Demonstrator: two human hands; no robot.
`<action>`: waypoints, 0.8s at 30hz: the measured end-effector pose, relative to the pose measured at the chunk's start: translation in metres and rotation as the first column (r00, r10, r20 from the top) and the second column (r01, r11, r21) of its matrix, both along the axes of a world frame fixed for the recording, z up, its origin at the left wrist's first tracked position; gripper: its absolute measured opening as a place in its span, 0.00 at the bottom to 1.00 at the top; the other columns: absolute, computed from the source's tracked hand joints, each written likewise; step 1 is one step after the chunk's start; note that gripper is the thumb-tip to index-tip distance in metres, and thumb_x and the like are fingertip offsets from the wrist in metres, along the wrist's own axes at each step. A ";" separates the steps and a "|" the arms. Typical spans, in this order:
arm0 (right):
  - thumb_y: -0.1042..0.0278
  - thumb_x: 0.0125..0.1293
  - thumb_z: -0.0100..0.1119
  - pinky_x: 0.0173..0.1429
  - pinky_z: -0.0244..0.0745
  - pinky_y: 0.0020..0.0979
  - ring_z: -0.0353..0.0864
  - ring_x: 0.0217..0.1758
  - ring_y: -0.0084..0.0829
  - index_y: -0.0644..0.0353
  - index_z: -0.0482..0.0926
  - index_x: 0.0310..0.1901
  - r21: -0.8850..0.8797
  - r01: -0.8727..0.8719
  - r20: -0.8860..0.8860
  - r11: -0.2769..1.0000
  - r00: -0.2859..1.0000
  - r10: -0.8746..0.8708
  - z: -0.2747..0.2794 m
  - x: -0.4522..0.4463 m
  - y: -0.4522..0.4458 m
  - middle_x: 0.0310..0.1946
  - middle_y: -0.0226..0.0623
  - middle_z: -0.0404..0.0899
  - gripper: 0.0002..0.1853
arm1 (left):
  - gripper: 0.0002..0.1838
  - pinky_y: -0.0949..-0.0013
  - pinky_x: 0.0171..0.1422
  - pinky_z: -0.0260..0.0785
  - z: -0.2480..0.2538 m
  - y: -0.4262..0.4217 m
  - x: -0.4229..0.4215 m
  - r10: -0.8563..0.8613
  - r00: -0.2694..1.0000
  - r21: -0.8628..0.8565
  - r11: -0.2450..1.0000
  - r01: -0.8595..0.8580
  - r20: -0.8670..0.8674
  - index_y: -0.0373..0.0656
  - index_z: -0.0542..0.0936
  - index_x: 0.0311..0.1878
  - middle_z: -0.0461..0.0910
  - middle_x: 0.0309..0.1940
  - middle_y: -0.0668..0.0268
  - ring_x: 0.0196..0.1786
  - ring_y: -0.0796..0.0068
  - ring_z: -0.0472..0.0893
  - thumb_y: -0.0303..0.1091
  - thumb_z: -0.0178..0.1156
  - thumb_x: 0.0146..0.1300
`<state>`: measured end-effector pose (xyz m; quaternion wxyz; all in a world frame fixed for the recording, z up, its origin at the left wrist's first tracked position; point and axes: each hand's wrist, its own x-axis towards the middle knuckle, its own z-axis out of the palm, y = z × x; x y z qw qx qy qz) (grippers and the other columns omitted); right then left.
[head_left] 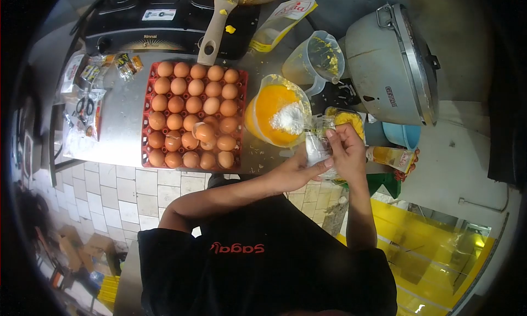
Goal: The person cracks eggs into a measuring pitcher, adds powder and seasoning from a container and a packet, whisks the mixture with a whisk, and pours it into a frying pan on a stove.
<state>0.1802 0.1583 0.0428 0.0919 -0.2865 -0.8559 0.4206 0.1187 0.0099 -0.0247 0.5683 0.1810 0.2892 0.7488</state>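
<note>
Both of my hands hold a small clear plastic bag (317,147) with white powder in it. My left hand (306,167) is closed on its lower part, and my right hand (348,150) pinches it near the top. The bag's mouth is by the rim of a clear measuring jug (253,124). Inside the jug is orange-yellow beaten egg (269,108), with a heap of white powder (288,118) on its surface. Left of the jug sits a red egg tray (146,116) of brown eggs (196,87), with some cracked shells (204,133) at its near end.
A second jug (310,61), smeared yellow inside, stands behind. A large lidded metal pot (379,63) is at right, near a blue bowl (403,135). The pan handle (213,36) overhangs the black stove (148,28). Scissors (85,105) and packets (127,65) lie at left.
</note>
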 end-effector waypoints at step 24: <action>0.69 0.73 0.58 0.33 0.68 0.20 0.72 0.29 0.13 0.62 0.75 0.38 -0.053 -0.079 -0.242 0.995 0.968 0.064 -0.009 0.011 0.023 0.26 0.25 0.77 0.07 | 0.36 0.69 0.54 0.78 0.007 0.013 0.021 0.133 0.987 -0.014 0.991 -0.135 -0.085 0.40 0.56 0.72 0.71 0.62 0.62 0.60 0.74 0.74 0.45 0.62 0.71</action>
